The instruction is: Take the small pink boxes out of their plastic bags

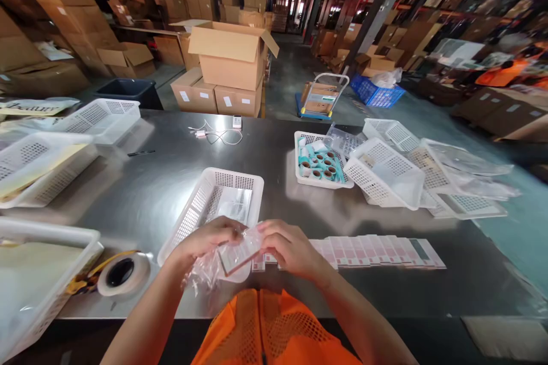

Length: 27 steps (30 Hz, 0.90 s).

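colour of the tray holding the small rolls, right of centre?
White tray, perforated walls; the rolls inside look teal and brown. Head view.

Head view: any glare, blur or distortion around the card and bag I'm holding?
Head view: glare spots on the steel table near the white cable; wide-angle bending at the edges; left hand and right hand on the card slightly soft; background shelving dim.

One head-worn camera looks forward and down — close over the steel table (171,182).
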### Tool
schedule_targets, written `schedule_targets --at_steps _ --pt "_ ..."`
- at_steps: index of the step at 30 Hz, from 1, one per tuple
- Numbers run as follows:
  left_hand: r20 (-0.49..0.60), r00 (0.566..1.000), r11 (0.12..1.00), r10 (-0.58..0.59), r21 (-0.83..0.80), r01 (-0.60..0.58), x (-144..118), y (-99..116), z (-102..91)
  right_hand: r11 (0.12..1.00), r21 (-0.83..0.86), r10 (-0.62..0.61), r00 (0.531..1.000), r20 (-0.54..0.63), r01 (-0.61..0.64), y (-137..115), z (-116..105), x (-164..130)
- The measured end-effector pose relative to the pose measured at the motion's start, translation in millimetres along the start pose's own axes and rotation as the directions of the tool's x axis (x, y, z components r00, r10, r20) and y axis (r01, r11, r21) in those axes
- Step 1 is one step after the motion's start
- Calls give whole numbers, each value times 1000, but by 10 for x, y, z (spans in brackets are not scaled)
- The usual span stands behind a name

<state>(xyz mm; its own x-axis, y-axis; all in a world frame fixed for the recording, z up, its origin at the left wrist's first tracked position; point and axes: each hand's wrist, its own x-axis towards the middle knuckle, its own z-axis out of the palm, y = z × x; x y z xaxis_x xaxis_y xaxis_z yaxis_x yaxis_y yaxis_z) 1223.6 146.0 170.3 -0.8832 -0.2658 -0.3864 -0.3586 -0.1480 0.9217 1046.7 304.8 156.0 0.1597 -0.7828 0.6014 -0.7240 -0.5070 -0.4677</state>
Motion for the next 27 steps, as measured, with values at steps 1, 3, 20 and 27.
schedule_targets --at_steps 1,3,20,27 --pt "18 1000 1000 -5 -28 5 19 -3 -11 1000 -20 -15 999 -31 14 5 22 -20" --pt "72 997 994 -27 -101 35 61 5 -15 998 -36 -50 994 -94 47 14 47 -44" --pt "-662 746 763 -73 -519 -386 273 -179 249 925 305 321 895 -310 -227 47 207 54" --pt "-544 796 651 -265 -710 -269 430 -350 258 927 153 342 939 28 -342 189 -86 -132"
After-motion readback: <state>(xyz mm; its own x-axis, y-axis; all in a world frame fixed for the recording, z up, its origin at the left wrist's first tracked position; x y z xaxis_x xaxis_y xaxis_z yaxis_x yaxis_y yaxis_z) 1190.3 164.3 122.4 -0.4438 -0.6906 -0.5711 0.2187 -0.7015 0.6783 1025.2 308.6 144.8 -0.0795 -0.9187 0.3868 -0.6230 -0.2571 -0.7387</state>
